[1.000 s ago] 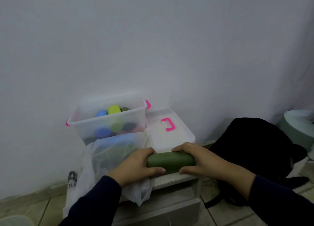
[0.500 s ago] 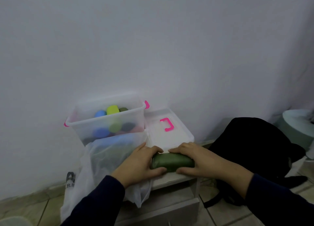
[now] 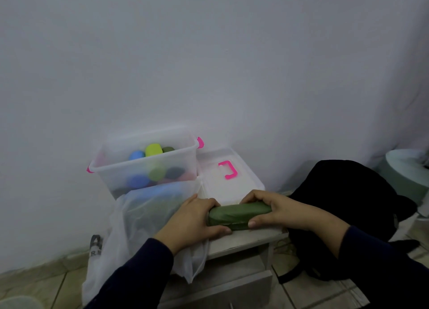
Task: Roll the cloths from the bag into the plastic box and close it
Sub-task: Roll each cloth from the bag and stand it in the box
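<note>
Left hand [image 3: 192, 218] palm down, fingers curled over the left end of the green roll [image 3: 239, 214], thumb tucked under its near side. Right hand [image 3: 276, 211] mirrors it at the right end, fingers wrapped over the top, thumb on the front. Roll lies on the table [image 3: 246, 241] edge, long axis left-right, just in front of the lid [image 3: 229, 176]. Box [image 3: 148, 162] behind, open, holding rolled cloths. Bag [image 3: 144, 218] drapes under left wrist.
</note>
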